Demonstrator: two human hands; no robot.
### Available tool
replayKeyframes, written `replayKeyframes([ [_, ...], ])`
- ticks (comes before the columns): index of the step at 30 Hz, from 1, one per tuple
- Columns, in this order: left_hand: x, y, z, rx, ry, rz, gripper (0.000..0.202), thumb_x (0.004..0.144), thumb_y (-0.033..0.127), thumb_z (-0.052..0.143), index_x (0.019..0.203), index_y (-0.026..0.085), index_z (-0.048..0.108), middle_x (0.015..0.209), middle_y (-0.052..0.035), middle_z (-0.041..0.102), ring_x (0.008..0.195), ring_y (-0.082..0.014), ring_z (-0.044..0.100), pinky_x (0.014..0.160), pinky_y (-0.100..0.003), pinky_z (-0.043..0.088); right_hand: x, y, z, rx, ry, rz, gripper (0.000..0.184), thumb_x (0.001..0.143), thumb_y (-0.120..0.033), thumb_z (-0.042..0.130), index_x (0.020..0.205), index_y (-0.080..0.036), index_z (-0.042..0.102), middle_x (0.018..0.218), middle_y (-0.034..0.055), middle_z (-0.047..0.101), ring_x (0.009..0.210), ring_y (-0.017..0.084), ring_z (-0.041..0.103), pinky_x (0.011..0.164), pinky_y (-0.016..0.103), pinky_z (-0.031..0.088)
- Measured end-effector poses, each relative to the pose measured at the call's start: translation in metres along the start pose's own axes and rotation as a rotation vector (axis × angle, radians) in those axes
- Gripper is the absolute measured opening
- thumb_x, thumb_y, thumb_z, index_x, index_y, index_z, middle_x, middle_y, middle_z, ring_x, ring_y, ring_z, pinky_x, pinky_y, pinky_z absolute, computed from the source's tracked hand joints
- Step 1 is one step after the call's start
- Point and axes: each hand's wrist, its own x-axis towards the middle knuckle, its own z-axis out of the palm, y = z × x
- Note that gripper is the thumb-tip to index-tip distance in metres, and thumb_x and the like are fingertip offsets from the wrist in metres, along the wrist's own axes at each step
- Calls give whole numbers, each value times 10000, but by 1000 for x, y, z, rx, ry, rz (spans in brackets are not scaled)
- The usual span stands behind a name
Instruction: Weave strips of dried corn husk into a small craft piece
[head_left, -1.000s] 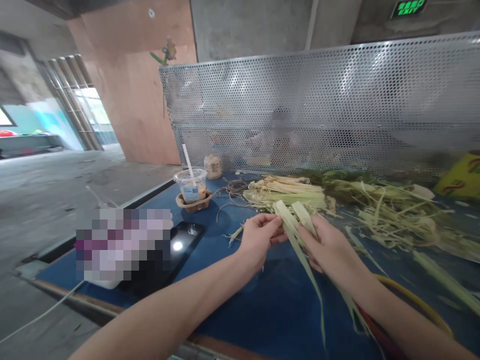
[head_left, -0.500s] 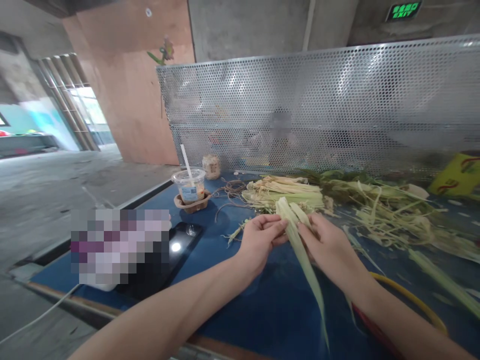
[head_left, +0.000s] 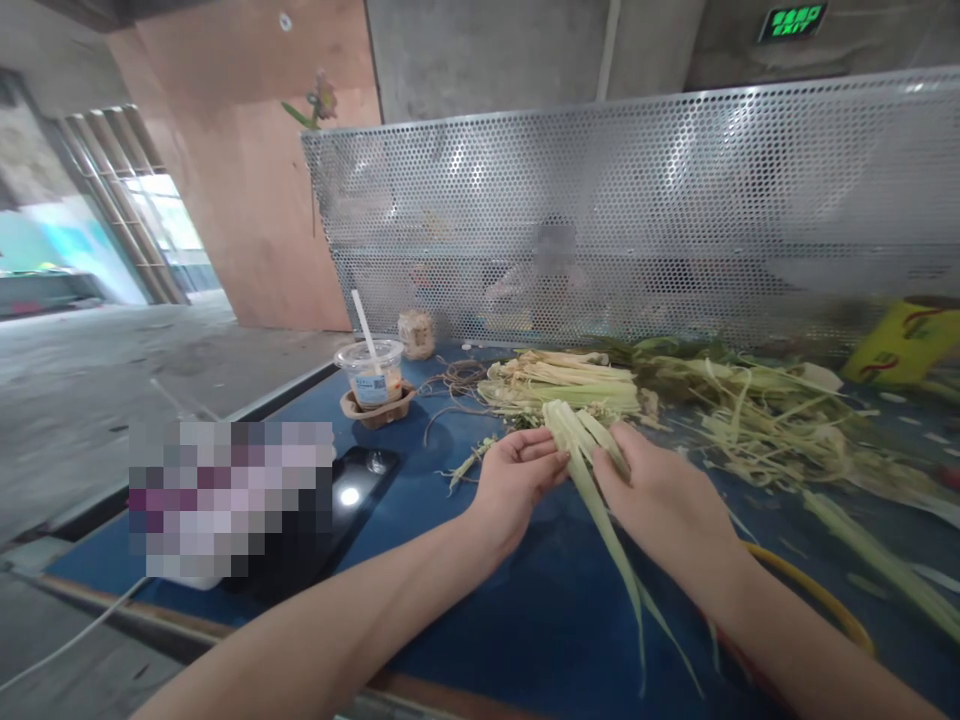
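Pale green corn husk [head_left: 592,495] strips are held up between my two hands over the blue table, their thin ends hanging down toward the front. My left hand [head_left: 517,475] pinches the husk from the left, near its folded top. On the other side, my right hand [head_left: 652,485] has its thumb and fingers closed on the same husk. Just behind the hands lies a stacked bundle of husks [head_left: 562,380]. Some small shredded bits [head_left: 471,465] rest left of my left hand.
Loose shredded husks [head_left: 772,410] spread across the right. A drink cup with a straw [head_left: 371,380] stands in a cardboard holder [head_left: 379,410] at the left, with a dark tablet-like slab [head_left: 364,480] nearer. A perforated metal screen [head_left: 637,220] borders the back; a yellow roll [head_left: 904,340] is far right.
The hanging husk ends have separated into two strips below my hands. My right hand has turned slightly over the husk. The whole view has shifted a little.
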Motion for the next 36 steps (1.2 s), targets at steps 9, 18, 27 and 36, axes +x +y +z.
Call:
replayKeyframes([
  [9,3,-2,-2,-28,6,7,330,479,30,748,734,104,552,621,-21,645,560,-98,605,617,-216,499,7,0,10,270,49,-119,264,796,-292,387,579,-212,259,469,-51,345,428,98,347,433,209,228],
  [18,6,1,-5,-5,-40,-48,257,522,10,723,722,85,581,660,-39,647,582,-99,615,621,-203,496,10,3,16,241,-68,-130,258,790,-319,389,587,-209,274,478,-48,362,438,101,346,451,225,213],
  [27,4,1,-5,26,-35,-79,239,559,163,757,682,82,569,623,-41,626,545,-89,597,585,-201,502,14,6,18,294,-177,-118,330,799,-355,374,530,-197,266,454,-33,341,441,103,324,450,246,204],
  [36,5,0,-7,82,27,-92,284,548,164,764,685,104,522,625,-50,634,568,-122,622,568,-216,513,12,21,5,929,-441,70,308,844,-398,325,658,-186,449,537,-46,355,478,89,347,466,224,283],
])
